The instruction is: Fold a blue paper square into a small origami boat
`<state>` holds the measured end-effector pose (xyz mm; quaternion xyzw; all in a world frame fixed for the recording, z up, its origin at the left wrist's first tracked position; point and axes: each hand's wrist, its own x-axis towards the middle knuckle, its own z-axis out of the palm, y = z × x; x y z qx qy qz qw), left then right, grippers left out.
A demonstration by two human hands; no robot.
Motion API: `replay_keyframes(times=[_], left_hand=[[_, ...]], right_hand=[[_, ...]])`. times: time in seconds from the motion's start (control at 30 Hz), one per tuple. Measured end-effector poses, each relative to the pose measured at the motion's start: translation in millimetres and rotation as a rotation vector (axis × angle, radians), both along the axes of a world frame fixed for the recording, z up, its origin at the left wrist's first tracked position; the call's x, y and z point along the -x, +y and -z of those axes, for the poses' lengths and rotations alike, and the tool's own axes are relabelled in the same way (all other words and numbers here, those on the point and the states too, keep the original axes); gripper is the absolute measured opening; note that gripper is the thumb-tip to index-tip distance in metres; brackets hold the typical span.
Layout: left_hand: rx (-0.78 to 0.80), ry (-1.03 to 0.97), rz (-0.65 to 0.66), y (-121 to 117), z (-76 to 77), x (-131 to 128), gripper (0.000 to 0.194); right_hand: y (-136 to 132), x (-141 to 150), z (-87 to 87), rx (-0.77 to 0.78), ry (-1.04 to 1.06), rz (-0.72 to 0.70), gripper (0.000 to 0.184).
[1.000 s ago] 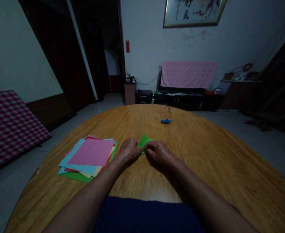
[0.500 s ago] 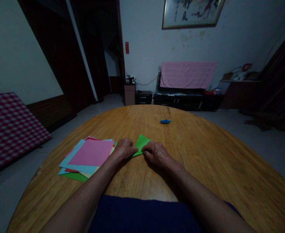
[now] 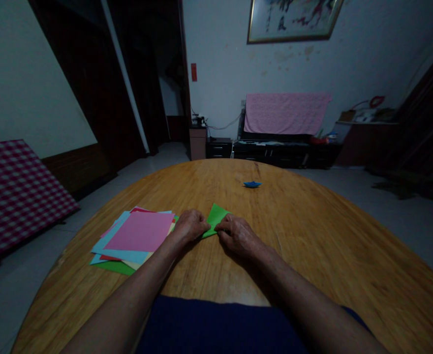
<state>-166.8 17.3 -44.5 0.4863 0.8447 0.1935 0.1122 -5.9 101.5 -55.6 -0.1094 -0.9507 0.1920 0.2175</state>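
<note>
A folded piece of green paper (image 3: 216, 215) lies on the wooden table between my two hands, its pointed tip facing away from me. My left hand (image 3: 192, 226) is closed, pinching the paper's left lower edge. On the other side my right hand (image 3: 237, 234) grips the right part with thumb and fingers pressed together. The fingers cover both sides of the paper, so its full shape is hidden. Left of my left hand rests a loose stack of coloured paper sheets (image 3: 139, 232), pink on top, with blue, red, cream and green edges showing beneath.
A small blue paper boat (image 3: 252, 184) stands farther back on the round wooden table (image 3: 312, 236). Beyond the table are a low black cabinet (image 3: 275, 151) and a screen-like object under a pink cloth (image 3: 286, 113). A red-checked cloth (image 3: 20, 196) is at the left.
Both hands keep almost the same hold on the green paper. The whole view has shifted very slightly; nothing else has visibly moved.
</note>
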Motion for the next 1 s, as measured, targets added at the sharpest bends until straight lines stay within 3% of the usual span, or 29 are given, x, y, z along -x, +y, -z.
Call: replay_keyframes(times=[0.47, 0.7, 1.0], left_hand=[[0.023, -0.015, 0.013, -1.2, -4.9, -1.2, 0.022], [-0.241, 0.014, 0.126, -9.0, -10.4, 5.2, 0.022], [-0.026, -0.129, 0.227, -16.0, -10.3, 1.7, 0.027]], right_hand=[[-1.0, -2.8, -1.8, -0.055, -0.040, -0.024, 0.022], [-1.5, -2.5, -1.5, -0.083, -0.052, -0.030, 0.021], [-3.2, -2.8, 0.4, -0.098, -0.039, -0.010, 0.021]])
